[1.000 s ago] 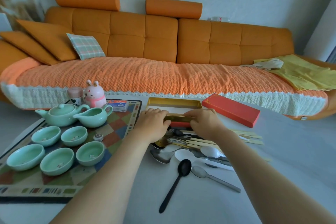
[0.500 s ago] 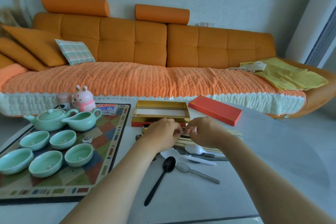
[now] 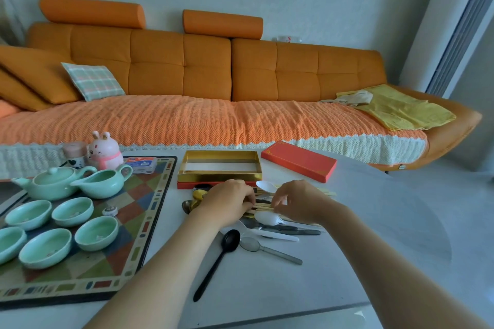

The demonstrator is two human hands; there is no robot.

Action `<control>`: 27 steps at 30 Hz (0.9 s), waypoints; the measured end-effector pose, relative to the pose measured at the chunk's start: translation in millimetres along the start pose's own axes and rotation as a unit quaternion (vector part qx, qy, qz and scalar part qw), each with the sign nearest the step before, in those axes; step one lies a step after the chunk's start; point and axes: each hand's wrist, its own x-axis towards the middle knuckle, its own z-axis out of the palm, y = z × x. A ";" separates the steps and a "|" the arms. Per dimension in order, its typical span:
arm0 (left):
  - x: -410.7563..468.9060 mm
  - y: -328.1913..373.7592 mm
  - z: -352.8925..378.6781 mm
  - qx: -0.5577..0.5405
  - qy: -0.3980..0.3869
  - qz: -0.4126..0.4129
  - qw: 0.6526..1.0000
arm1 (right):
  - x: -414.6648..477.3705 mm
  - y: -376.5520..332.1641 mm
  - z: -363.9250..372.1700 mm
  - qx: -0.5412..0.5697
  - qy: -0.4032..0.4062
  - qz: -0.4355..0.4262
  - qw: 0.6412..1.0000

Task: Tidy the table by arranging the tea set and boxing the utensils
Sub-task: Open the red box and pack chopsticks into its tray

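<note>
"On the table [image 3: 374,222], just this side of the box [image 3: 219,176]: what do you hold?"

"Chopsticks [image 3: 263,207]: light, stiff, apt to roll. My left hand [image 3: 230,201] curls over the bundle. Whether my right hand [image 3: 296,200] pinches it, I cannot tell. Best gripped mid-length, together."

Noted: teapot [image 3: 54,183], pitcher [image 3: 103,181], cups [image 3: 96,232] all pale green; mat [image 3: 149,211] multicolour diamond check, cream border w/ coloured bars, black edge; box [image 3: 219,176] gold inside, red base; lid [image 3: 298,161] red w/ gold corner trim; black spoon [image 3: 230,240], white spoon [image 3: 266,185], grey spoon [image 3: 251,244]; chopsticks [image 3: 263,207] pale wood; sofa [image 3: 205,67] orange; cushion [image 3: 93,80] green/pink plaid.
</note>
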 end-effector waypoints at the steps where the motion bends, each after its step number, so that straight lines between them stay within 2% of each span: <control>1: 0.1 -0.7 -0.1 0.003 0.001 0.001 1.000 | 0.6 -0.3 0.7 0.003 -0.001 0.001 1.000; 7: 1.1 -10.7 -2.2 0.012 0.020 -0.021 1.000 | 8.7 -8.7 5.5 0.007 0.022 0.004 1.000; 17: 0.8 -62.0 -36.8 0.001 0.139 -0.118 0.983 | 31.8 -16.0 8.9 0.052 0.073 0.003 0.996; 20: -0.8 -72.4 -40.2 -0.009 0.172 -0.138 0.975 | 44.4 -22.1 10.6 0.062 0.112 -0.013 0.992; 24: -1.5 -84.7 -41.5 0.047 0.208 -0.139 0.967 | 62.7 -33.5 12.1 0.057 0.215 -0.025 0.975; 27: -2.3 -89.6 -37.2 0.080 0.193 -0.135 0.969 | 77.9 -38.1 18.1 -0.009 0.232 0.002 0.973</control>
